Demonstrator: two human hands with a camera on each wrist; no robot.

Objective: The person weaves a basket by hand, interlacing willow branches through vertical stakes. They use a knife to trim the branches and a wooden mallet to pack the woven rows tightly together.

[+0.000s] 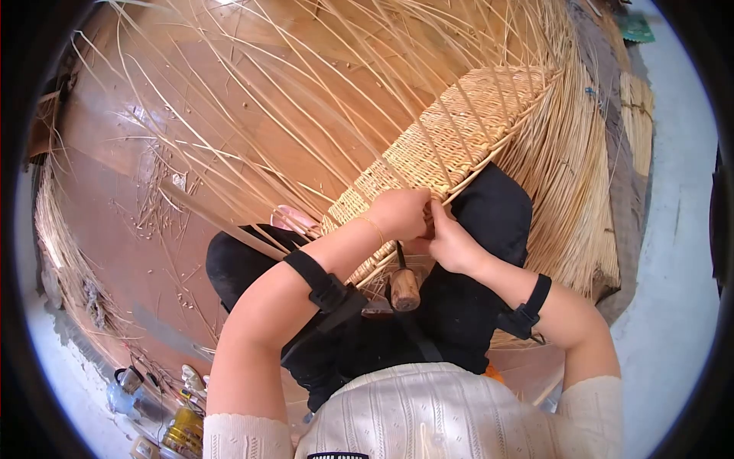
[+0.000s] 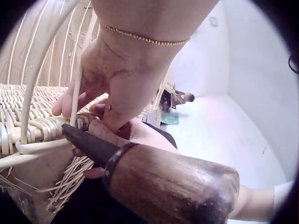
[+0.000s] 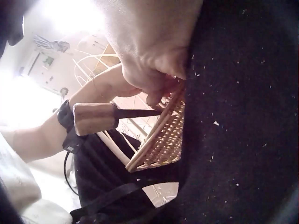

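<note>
A woven wicker panel [image 1: 474, 115] lies slantwise across the person's knees, with long wicker rods standing out from its edge. My left hand [image 1: 401, 214] is bent over the near rim, its fingertips pinching at a rod there; in the left wrist view a pale rod [image 2: 77, 88] passes in front of those fingers. Facing it, my right hand [image 1: 456, 243] grips the same rim, thumb on top and fingers underneath, partly hidden. Between the hands an awl [image 2: 173, 182] with a wooden handle and dark metal spike sticks into the rim, held by neither hand.
Long rods [image 1: 290, 99] fan out over the brown floor. A thick bundle of wicker [image 1: 562, 168] lies at the right, another [image 1: 65, 245] at the far left. Scraps [image 1: 157, 191] litter the floor. A yellow container [image 1: 183, 432] stands at lower left.
</note>
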